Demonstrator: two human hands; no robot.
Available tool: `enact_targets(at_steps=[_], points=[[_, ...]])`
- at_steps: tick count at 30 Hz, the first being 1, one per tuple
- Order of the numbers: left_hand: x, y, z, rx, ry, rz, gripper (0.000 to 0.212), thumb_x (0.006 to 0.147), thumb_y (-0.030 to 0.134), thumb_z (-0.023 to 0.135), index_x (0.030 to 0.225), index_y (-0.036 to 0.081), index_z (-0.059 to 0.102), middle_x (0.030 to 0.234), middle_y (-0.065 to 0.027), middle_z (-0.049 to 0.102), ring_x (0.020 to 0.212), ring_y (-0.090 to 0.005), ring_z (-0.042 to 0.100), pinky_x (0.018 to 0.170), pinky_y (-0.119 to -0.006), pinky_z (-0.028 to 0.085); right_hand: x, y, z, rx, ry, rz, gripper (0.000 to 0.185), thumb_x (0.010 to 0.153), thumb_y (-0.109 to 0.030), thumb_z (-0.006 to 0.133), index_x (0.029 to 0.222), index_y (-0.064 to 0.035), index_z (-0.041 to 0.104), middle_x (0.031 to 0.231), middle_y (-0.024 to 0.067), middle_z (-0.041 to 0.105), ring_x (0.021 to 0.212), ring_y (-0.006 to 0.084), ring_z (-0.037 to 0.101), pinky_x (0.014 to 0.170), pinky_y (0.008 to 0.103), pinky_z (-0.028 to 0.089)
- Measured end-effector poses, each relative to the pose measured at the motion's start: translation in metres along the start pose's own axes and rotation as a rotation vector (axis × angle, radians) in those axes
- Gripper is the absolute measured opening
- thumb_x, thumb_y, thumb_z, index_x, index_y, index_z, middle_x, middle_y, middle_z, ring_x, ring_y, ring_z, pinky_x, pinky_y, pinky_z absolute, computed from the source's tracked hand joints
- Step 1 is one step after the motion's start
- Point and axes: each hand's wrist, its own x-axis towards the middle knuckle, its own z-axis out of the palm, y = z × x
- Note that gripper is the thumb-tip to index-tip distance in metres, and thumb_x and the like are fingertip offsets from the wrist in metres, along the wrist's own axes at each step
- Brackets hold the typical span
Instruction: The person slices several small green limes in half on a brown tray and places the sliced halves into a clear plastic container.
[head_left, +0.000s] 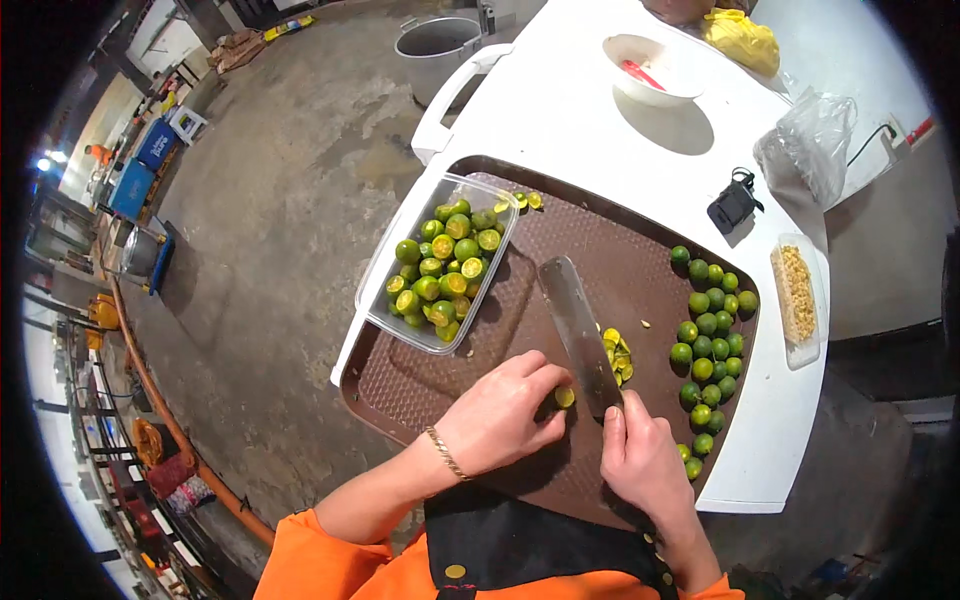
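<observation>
My left hand, with a chain bracelet at the wrist, holds a cut calamansi between its fingers over the brown plastic tray. Just to its right, my right hand grips a broad-bladed knife, whose blade points up and away over the tray. Cut-off green peel pieces lie beside the blade. A clear plastic container full of calamansi, several with cut faces showing, stands on the tray's upper left part. Whole green calamansi line the tray's right side. A few small slices lie by the container's upper corner.
The tray rests on a white table. Farther back are a white bowl with a red utensil, a yellow bag and a clear plastic bag. A black device and a tub of chopped bits lie at right. A metal pot stands beyond.
</observation>
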Motion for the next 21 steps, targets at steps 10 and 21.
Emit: enact_targets(at_steps=[10, 21], points=[[0.062, -0.050, -0.128, 0.350, 0.199, -0.357, 0.029, 0.074, 0.015, 0.082, 0.093, -0.004, 0.072, 0.075, -0.0097, 0.068, 0.069, -0.0141, 0.064, 0.067, -0.031, 0.054, -0.003, 0.005, -0.001, 0.017, 0.024, -0.005, 0.017, 0.101, -0.016, 0.051, 0.106, -0.0004, 0.053, 0.062, 0.0304, 0.059, 0.065, 0.0533, 0.062, 0.060, 0.0623, 0.047], [0.076, 0.021, -0.079, 0.016, 0.126, -0.140, 0.034, 0.082, 0.019, 0.083, 0.104, -0.004, 0.072, 0.083, -0.0111, 0.072, 0.074, -0.0161, 0.067, 0.072, -0.030, 0.055, -0.015, 0.008, -0.006, 0.027, -0.069, -0.081, 0.027, 0.099, -0.020, 0.051, 0.112, 0.0028, 0.055, 0.067, 0.0301, 0.064, 0.066, 0.0487, 0.067, 0.063, 0.0593, 0.055]])
